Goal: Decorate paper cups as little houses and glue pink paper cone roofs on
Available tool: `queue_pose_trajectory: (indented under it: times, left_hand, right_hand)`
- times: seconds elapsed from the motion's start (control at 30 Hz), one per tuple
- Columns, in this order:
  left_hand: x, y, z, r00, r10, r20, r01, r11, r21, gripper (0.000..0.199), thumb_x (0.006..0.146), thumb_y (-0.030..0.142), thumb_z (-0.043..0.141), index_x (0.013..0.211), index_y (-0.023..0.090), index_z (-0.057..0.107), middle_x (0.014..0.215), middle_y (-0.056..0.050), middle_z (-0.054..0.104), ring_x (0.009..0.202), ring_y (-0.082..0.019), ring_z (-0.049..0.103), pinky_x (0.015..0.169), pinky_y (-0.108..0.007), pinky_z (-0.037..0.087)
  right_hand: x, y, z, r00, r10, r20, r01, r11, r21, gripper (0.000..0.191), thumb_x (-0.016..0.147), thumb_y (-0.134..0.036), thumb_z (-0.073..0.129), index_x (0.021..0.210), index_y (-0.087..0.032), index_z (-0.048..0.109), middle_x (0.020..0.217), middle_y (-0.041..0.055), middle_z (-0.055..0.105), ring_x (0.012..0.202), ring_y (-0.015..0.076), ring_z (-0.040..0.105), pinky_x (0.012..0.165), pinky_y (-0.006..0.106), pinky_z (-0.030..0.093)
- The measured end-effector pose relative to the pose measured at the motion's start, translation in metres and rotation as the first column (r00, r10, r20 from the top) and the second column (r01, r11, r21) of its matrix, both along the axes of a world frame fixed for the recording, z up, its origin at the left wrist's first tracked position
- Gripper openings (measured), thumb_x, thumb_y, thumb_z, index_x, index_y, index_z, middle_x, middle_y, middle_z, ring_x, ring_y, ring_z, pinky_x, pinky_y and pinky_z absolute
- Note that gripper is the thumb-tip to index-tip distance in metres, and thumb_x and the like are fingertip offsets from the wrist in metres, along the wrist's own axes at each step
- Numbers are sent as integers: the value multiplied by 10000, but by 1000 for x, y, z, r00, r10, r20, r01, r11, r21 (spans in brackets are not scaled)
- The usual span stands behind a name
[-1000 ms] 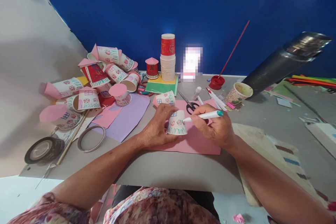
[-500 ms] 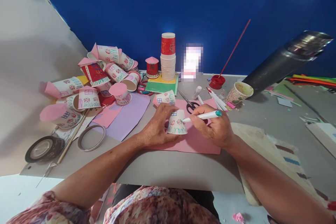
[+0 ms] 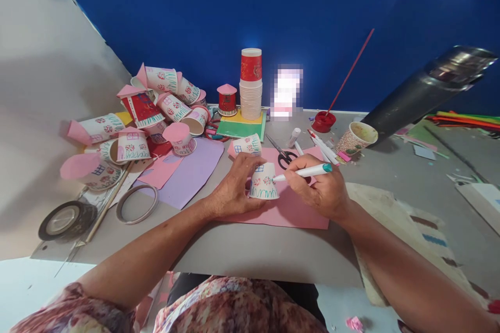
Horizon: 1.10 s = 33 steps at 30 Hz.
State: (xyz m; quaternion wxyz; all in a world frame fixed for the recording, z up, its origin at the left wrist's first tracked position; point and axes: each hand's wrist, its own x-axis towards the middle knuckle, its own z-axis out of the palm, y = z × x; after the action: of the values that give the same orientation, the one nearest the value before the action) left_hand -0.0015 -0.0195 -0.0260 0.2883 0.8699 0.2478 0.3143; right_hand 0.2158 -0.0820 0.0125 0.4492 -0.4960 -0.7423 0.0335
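My left hand [image 3: 235, 187] grips a white paper cup [image 3: 264, 182] upside down over a pink sheet [image 3: 289, 213]. The cup bears a blue window, red and green flowers and a wavy green line near its rim. In my right hand [image 3: 318, 190] is a white marker [image 3: 308, 171] with a green end, its tip at the flowers on the cup's right side. Behind my left hand lies another decorated cup [image 3: 249, 144]. Black-handled scissors [image 3: 287, 159] rest just beyond my right hand.
Decorated cups with pink tops [image 3: 134, 144] are piled at the left, near tape rolls [image 3: 137, 204]. A cup stack [image 3: 250, 88] stands at the back. Further right are markers [image 3: 324, 146], a red pot [image 3: 323, 122], a patterned cup [image 3: 357, 138], a dark flask [image 3: 417, 93] and a cloth [image 3: 385, 234].
The cup has turned slightly in my left hand, its flowers shifting left. The marker has shifted slightly right with my right hand, its tip still at the cup.
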Motion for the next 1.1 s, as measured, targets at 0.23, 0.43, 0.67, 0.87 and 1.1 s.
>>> queue_pose_trajectory:
  times: [0.23,0.43,0.67,0.87,1.1]
  left_hand:
    - [-1,2,-1,1000,-10,11,9,998,63,686,763,369,837,1338,215,495,1267,-127,549,1149,-286,547,815,-384,567]
    - [1,2,-1,999,-20,34,16,994,106,712,746,329,845,1350,211,486,1262,-129,569,1159,-292,547,892,-427,553]
    - [1,0,1,1000,-16,17,14,997,81,684,766,344,819,1347,221,480,1278,-134,568,1170,-300,546,897,-437,547]
    - [1,1,1,1000,-20,15,18,996,92,675,783,332,799,1356,229,458,1271,-134,558,1164,-301,545,917,-454,540]
    - [1,1,-2,999,-34,28,30,993,113,699,779,304,806,1373,234,445,1288,-131,553,1172,-298,530,958,-467,522]
  right_hand:
    - [-1,0,0,1000,26,-10,-26,1000,8,138,915,-217,598,779,-212,620,646,-28,658,495,96,511,492,214,398]
    - [-4,-1,0,999,47,-5,-47,999,-24,145,899,-202,586,757,-206,616,623,-27,645,468,90,487,473,213,395]
    - [-5,-2,2,1000,28,-7,-28,999,-46,155,890,-222,584,737,-220,615,621,-21,656,471,105,500,476,229,401]
    - [-4,-2,0,999,30,-12,-30,997,-74,153,902,-243,582,762,-219,636,642,-5,678,508,122,547,508,236,433]
    - [-6,-2,2,999,52,-18,-52,999,-6,143,905,-216,596,767,-210,632,645,-7,676,500,114,530,475,229,402]
